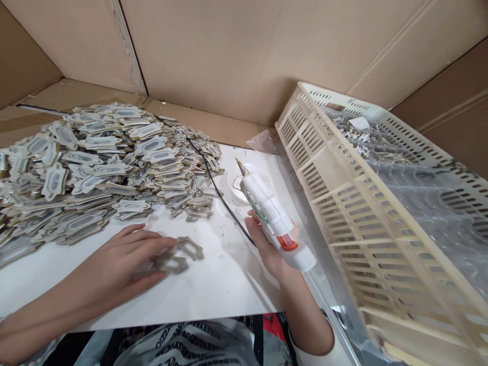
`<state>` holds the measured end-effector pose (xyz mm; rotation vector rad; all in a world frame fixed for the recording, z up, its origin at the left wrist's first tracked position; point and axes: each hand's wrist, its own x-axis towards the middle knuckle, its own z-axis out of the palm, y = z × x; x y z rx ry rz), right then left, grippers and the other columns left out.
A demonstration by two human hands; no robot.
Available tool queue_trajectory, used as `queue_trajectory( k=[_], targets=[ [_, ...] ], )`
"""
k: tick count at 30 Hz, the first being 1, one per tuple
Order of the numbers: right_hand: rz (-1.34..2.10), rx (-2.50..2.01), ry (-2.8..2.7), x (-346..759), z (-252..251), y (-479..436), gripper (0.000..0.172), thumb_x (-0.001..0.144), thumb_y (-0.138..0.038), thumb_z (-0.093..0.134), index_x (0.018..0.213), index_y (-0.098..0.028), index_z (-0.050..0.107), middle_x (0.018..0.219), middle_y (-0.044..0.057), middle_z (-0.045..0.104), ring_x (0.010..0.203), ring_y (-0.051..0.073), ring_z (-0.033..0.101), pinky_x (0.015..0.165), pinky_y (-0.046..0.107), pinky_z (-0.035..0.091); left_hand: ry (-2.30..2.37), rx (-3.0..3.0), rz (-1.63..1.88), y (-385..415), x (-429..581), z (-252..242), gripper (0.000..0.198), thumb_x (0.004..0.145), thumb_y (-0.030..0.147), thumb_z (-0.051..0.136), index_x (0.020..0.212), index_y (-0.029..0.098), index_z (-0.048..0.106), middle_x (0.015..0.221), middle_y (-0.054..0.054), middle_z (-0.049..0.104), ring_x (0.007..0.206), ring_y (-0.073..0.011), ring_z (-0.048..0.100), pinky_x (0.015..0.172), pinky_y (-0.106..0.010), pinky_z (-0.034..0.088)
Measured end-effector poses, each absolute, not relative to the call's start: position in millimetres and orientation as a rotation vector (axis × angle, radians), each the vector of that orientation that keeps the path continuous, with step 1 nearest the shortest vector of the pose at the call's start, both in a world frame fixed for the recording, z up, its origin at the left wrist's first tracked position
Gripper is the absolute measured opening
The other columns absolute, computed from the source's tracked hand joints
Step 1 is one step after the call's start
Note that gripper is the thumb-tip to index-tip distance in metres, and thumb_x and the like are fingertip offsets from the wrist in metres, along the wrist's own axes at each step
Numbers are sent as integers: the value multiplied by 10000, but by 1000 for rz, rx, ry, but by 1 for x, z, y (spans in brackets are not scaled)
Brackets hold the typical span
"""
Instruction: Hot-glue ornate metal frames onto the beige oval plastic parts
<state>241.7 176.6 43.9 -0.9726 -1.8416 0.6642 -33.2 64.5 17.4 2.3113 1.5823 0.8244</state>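
Holding a white glue gun (282, 226) in the right hand (265, 249), the person sits at a white tabletop (229, 284), as the head view shows. The right grip is wrapped around the gun's body, with a red-orange part near the fingers. The metal nozzle (242, 168) tilts up and to the left, in front of a round white dish (234, 189), and a clear rod (330, 312) sticks out of the gun's rear. A black cable (221, 195) runs from the heap down to the right hand.

The left hand (131, 251) reaches low over the tabletop, thumb and fingers parted around a small openwork frame (184, 264); it is blurred, and I cannot tell whether that grip is pinching it. A second frame (198, 251) is just beyond the index fingertip.

A big heap of similar frames (114, 162) covers the tabletop's far left. On the right leans a pale slotted crate (345, 195) holding clear plastic trays (404, 188) and small metallic pieces (354, 134). Cardboard (213, 56) walls the back.
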Motion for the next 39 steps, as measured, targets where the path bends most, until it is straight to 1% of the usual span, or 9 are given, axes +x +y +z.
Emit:
queue_trajectory(
  k=[2,6,9,12,16,20,24,28,39],
  targets=[
    [671,-955,-1847,241,46,177,304,880,-296,627,599,-249,520,655,12,599,604,182,624,550,300,525,1547,2318,842,65,-32,18,337,813,378,700,1149,395,691,973,10,790,823,-244,738,805,-331,553],
    [717,-932,-1855,240,52,175,242,859,-266,627,642,-241,522,683,4,606,606,161,612,526,267,496,1647,2308,953,72,-29,33,179,875,377,666,1040,313,699,862,21,782,676,-175,726,583,-240,514],
    [806,-895,-1902,241,56,172,184,851,-236,626,690,-229,538,738,-3,618,603,136,602,527,245,483,1881,2473,1096,89,-25,53,187,926,398,631,1063,280,680,925,18,794,722,-166,742,655,-235,526],
    [844,-825,-1956,242,54,171,214,845,-213,633,663,-221,520,762,-4,607,566,114,549,525,243,462,2059,2706,1155,110,-22,72,224,935,335,656,1135,234,650,976,0,797,775,-169,751,707,-246,522],
    [837,-789,-2027,244,42,172,222,853,-158,624,654,-217,546,789,10,608,567,117,519,550,253,475,1936,2992,1243,128,-16,87,161,881,225,731,1034,194,689,867,-33,787,741,-184,741,621,-261,487],
    [907,-727,-2067,245,33,174,232,822,-78,587,639,-215,548,829,19,621,645,136,573,626,254,513,1796,3010,1309,129,-10,86,127,848,180,770,940,190,682,852,-50,782,695,-182,730,624,-273,525],
    [943,-691,-2088,243,33,173,202,795,-61,553,659,-210,544,852,18,618,716,139,612,660,237,513,1832,3038,1291,126,-8,83,107,850,174,763,916,196,682,845,-40,785,678,-177,735,600,-270,548],
    [924,-669,-2095,241,36,174,173,780,-66,534,688,-212,536,824,11,596,717,132,611,649,219,498,1846,3042,1307,124,-8,82,108,851,174,763,929,216,701,841,-17,789,705,-157,739,661,-255,582],
    [925,-703,-2108,240,32,174,189,771,-50,513,682,-217,509,815,8,581,692,127,587,630,222,478,1810,3045,1332,118,-7,80,161,804,125,806,936,166,723,818,-62,778,713,-196,731,674,-294,561]
  ],
)
